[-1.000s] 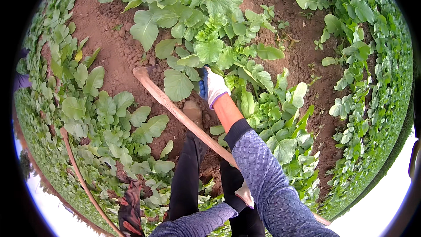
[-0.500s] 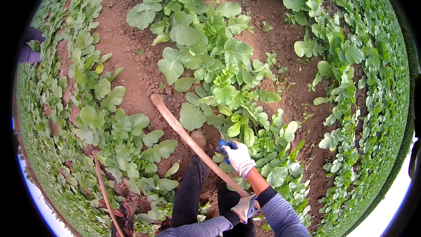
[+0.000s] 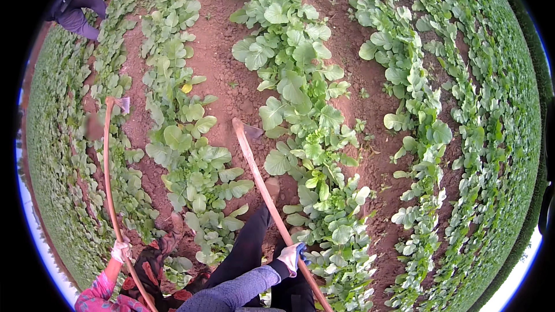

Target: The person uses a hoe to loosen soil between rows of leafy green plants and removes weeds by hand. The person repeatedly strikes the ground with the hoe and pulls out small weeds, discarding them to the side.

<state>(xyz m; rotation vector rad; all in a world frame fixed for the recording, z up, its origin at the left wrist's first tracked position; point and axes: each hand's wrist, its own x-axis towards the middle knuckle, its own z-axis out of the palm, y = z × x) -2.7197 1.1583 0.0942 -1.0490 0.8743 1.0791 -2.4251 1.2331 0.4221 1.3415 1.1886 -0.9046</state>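
Observation:
My left hand [image 3: 291,257], in a white and blue glove, is closed around the wooden handle of a long hoe [image 3: 263,188]. The handle slants from the lower edge up and to the left. Its thin metal blade [image 3: 252,131] is at the far end, over the soil beside the middle row of leafy green plants [image 3: 312,150]. My right hand is out of the picture. Below the blade, my shoe [image 3: 272,188] stands on the soil, close to the handle.
At left, a co-worker's white-gloved hand [image 3: 120,250] grips a second hoe [image 3: 108,167]. Another person in purple trousers [image 3: 81,8] stands at the upper left. Neighbouring plant rows [image 3: 188,133] run on both sides, with brown soil [image 3: 222,81] between them.
My right hand, earlier closed above the plants, has left view. The left hand still grips the handle. The view has shifted, bringing the co-worker's hand and hoe blade into sight.

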